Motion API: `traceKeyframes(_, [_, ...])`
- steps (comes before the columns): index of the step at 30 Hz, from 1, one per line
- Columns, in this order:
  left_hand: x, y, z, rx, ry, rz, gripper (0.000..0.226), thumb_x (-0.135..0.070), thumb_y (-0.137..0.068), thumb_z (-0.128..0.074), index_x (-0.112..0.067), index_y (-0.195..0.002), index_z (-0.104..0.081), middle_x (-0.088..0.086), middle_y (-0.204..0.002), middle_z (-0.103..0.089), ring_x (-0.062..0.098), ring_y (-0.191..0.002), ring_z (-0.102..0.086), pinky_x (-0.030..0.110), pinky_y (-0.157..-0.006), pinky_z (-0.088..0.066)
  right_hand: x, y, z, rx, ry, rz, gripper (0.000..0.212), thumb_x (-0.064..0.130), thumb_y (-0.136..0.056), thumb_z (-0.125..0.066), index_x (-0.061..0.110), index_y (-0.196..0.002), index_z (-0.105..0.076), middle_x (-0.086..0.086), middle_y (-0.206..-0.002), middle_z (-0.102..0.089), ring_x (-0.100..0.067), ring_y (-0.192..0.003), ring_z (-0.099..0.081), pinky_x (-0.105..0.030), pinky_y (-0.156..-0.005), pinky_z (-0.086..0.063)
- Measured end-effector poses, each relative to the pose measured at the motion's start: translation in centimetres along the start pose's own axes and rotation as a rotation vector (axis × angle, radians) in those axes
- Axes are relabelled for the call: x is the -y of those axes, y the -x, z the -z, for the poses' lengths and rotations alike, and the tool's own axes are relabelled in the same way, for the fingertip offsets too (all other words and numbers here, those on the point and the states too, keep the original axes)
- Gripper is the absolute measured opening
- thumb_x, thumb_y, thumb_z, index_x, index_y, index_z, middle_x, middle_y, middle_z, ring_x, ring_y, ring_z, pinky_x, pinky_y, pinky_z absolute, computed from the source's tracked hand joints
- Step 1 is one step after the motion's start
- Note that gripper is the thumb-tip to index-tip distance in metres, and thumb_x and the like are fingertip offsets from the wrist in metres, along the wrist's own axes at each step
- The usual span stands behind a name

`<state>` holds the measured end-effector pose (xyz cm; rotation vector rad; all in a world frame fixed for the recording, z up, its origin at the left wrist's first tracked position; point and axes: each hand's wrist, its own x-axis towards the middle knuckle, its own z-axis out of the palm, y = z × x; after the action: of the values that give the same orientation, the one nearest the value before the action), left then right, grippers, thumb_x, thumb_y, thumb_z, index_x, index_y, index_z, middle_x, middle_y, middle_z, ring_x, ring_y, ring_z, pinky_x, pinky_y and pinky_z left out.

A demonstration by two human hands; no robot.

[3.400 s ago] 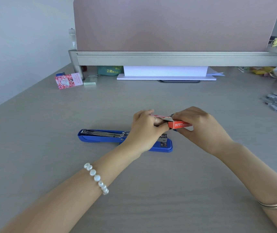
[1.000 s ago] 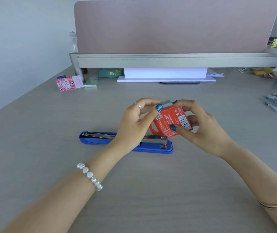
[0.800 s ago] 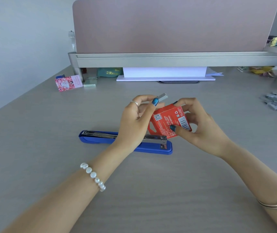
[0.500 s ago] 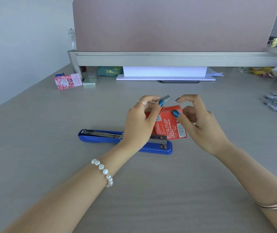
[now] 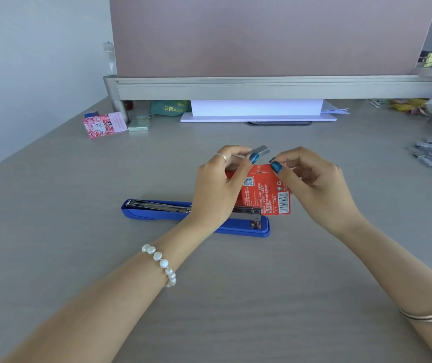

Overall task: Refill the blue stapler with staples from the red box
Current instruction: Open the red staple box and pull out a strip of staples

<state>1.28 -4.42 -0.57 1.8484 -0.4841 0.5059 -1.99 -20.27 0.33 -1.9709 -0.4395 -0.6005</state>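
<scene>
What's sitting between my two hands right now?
In the head view, the red box fills the gap between the left hand and right hand, with the staple strip above it.

The red box (image 5: pixel 264 195) is showing a QR code, a barcode, a recycling sign and lines of white print (too small to read). Yellow characters, the first two looking like "云南", are showing on a green packet (image 5: pixel 170 108) under the shelf.
</scene>
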Motion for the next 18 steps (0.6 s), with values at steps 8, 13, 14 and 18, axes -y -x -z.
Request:
traceKeyframes(8, [-0.11, 0.22, -0.10, 0.021, -0.016, -0.005, 0.023, -0.027, -0.088, -0.056, -0.015, -0.107, -0.058, -0.003, -0.093, -0.068, 0.003, -0.081, -0.063, 0.011, -0.069, -0.050, -0.44, -0.03, -0.01, 0.010, 0.008, -0.022, 0.017, 0.017, -0.089, -0.052, 0.032, -0.082, -0.054, 0.004, -0.087, -0.065, -0.016, -0.081, -0.065, -0.032, -0.062, -0.055])
traceKeyframes(13, [-0.15, 0.25, 0.15, 0.073, -0.021, 0.000, 0.021, -0.029, -0.087, -0.056, -0.019, -0.105, -0.058, -0.015, -0.086, -0.062, -0.014, -0.078, -0.059, 0.006, -0.065, -0.047, -0.21, 0.21, 0.35, 0.094, 0.009, 0.012, 0.015, 0.020, -0.091, -0.048, 0.034, -0.088, -0.052, 0.015, -0.092, -0.061, -0.010, -0.091, -0.062, -0.025, -0.063, -0.055])
traceKeyframes(14, [-0.15, 0.26, 0.19, 0.078, -0.021, 0.002, 0.021, -0.029, -0.087, -0.056, -0.019, -0.105, -0.058, -0.015, -0.086, -0.061, -0.015, -0.078, -0.058, 0.005, -0.066, -0.047, -0.17, 0.25, 0.48, 0.120, 0.009, 0.023, 0.009, 0.023, -0.090, -0.049, 0.031, -0.089, -0.052, 0.016, -0.092, -0.061, -0.008, -0.091, -0.062, -0.023, -0.061, -0.054])
traceKeyframes(18, [-0.21, 0.30, 0.24, 0.082, -0.014, 0.009, 0.023, -0.029, -0.088, -0.056, -0.016, -0.107, -0.058, -0.010, -0.091, -0.063, -0.001, -0.081, -0.062, 0.008, -0.067, -0.049, -0.11, 0.33, 0.75, 0.187, 0.060, 0.035, 0.020, 0.031, -0.077, -0.059, 0.020, -0.092, -0.051, 0.015, -0.091, -0.063, 0.004, -0.086, -0.063, -0.010, -0.056, -0.048])
